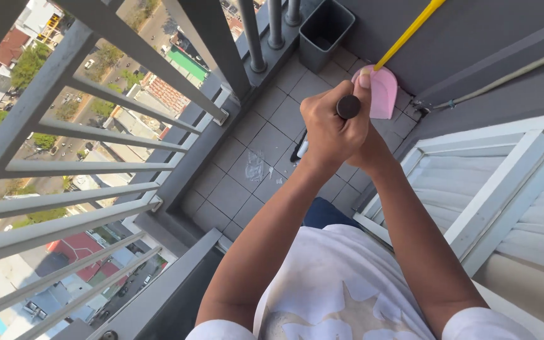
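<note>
Both my hands grip one long stick, seen end-on from above. Its dark round top cap (348,107) shows between my fingers. My left hand (328,129) wraps around the stick just under the cap, thumb raised beside it. My right hand (373,150) sits behind and below the left one, mostly hidden by it. The stick's lower end (300,149), a dark and white head, rests on the grey tiled balcony floor (266,135) beside a pale wet patch (255,167).
A pink dustpan (385,94) with a yellow handle (410,28) leans on the dark wall ahead. A grey bin (325,28) stands in the far corner. A grey metal railing (96,126) runs along the left, with streets far below. A white framed door (505,182) is on the right.
</note>
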